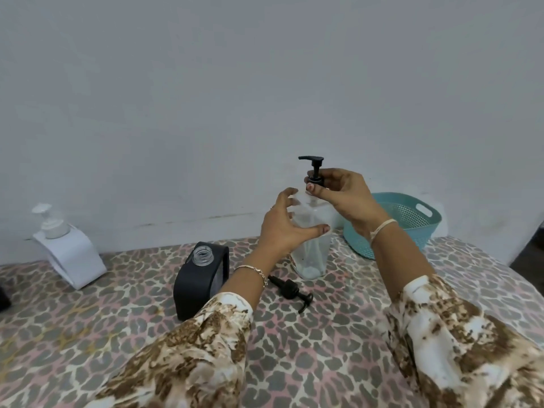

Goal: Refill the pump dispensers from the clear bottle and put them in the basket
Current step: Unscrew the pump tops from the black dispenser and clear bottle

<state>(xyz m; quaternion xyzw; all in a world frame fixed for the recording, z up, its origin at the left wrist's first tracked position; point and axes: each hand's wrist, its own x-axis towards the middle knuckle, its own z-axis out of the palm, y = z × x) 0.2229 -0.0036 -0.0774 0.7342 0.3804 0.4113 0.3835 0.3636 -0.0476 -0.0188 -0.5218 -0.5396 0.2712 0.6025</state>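
Observation:
A clear bottle (310,254) stands upright on the patterned table. My left hand (282,228) wraps around its body. My right hand (341,195) pinches the collar of the black pump head (315,169) sitting on the bottle's neck. A black dispenser (197,281) stands to the left with its clear threaded neck uncapped. Its black pump (290,291) lies on the table between the two. A white dispenser (69,251) with a white pump stands at the far left. The teal basket (412,222) sits behind my right wrist, nothing visible inside.
The table is covered by a leopard-print cloth (294,348) and butts against a plain grey wall. A dark object (4,298) shows at the left edge. The table's right edge curves away near the basket.

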